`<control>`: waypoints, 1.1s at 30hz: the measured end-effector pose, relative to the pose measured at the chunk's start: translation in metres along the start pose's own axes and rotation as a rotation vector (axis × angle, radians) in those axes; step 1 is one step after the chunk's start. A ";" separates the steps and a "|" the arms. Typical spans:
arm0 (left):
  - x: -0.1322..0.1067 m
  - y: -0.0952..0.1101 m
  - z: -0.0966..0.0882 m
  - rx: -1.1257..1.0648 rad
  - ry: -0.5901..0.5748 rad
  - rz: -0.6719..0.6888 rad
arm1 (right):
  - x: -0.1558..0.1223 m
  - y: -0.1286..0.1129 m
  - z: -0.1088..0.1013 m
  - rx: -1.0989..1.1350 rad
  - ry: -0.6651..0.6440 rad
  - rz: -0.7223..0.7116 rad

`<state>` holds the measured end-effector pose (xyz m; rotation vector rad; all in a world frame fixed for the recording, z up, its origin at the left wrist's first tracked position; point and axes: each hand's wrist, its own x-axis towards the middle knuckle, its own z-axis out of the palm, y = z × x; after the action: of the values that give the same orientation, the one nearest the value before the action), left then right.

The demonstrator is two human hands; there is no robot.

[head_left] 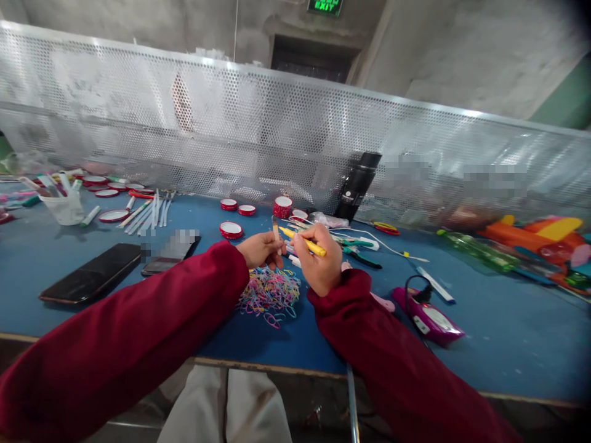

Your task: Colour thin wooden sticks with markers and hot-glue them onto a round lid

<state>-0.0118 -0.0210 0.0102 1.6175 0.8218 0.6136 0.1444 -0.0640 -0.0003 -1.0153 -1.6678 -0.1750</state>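
Note:
My right hand (322, 257) is closed around a yellow marker pen (316, 247), with its tip pointing up and to the left. Facing it, my left hand (262, 250) pinches a small narrow strip (276, 229), whitish and brown, held upright; its exact kind is too small to make out. The pen tip is close to the strip, but I cannot tell if they touch. Below both hands lies a pile of small coloured rubber bands (271, 294) on the blue table (295, 347). Several round red tins with white tops, one a red tin (231, 230), stand beyond my left hand.
At left lie two phones, one a black phone (92, 272), and a white cup (62, 208) of markers. A black bottle (357, 187) leans against the perforated metal screen (221, 123). Pliers (362, 258), a purple device (429, 317) and a green plastic bottle (478, 251) lie right.

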 end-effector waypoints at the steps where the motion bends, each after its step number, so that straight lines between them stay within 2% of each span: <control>1: 0.000 -0.001 0.000 0.004 0.000 0.009 | 0.000 -0.001 0.000 0.002 -0.004 -0.004; 33: 0.002 -0.005 -0.002 0.011 0.000 0.040 | -0.002 -0.003 0.002 -0.002 -0.013 -0.004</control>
<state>-0.0130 -0.0173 0.0054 1.6474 0.7957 0.6377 0.1409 -0.0661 -0.0018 -1.0168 -1.6815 -0.1737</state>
